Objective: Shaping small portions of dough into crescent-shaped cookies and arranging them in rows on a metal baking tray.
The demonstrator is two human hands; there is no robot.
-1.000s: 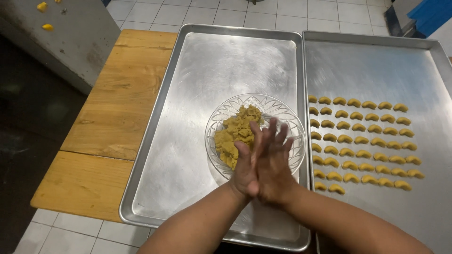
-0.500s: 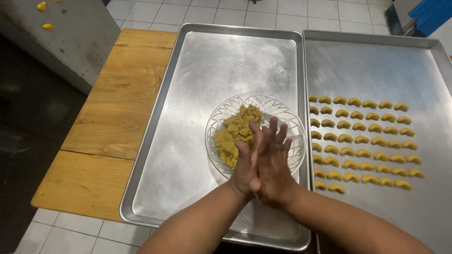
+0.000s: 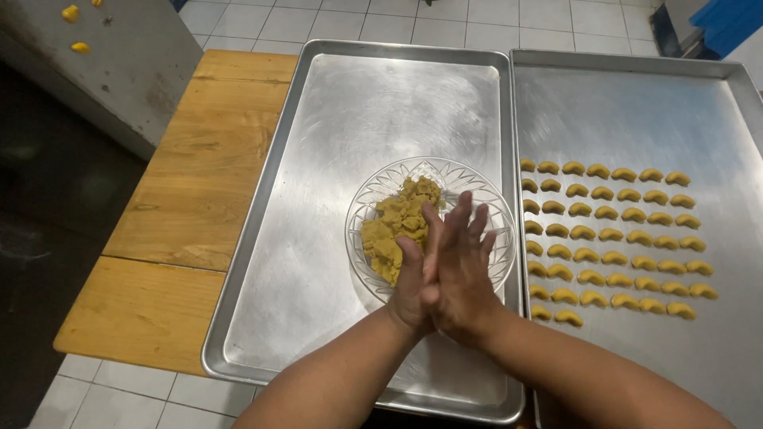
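Palms pressed flat together, fingers straight: the left hand (image 3: 413, 278) and right hand (image 3: 462, 274) meet above the near rim of a clear cut-glass bowl (image 3: 493, 210); whether anything lies between them cannot be told. Beneath both hands spreads a large rectangular steel baking tray (image 3: 334, 143), resting on a bare wooden table (image 3: 183, 206) to the left hand's side. Beside the right hand, a second steel tray (image 3: 636, 111) carries rows of small crescent-shaped yellow dough pieces (image 3: 612, 234). Just beyond the fingertips, inside the bowl, sits a crumbly lump of mustard-yellow dough (image 3: 393, 226).
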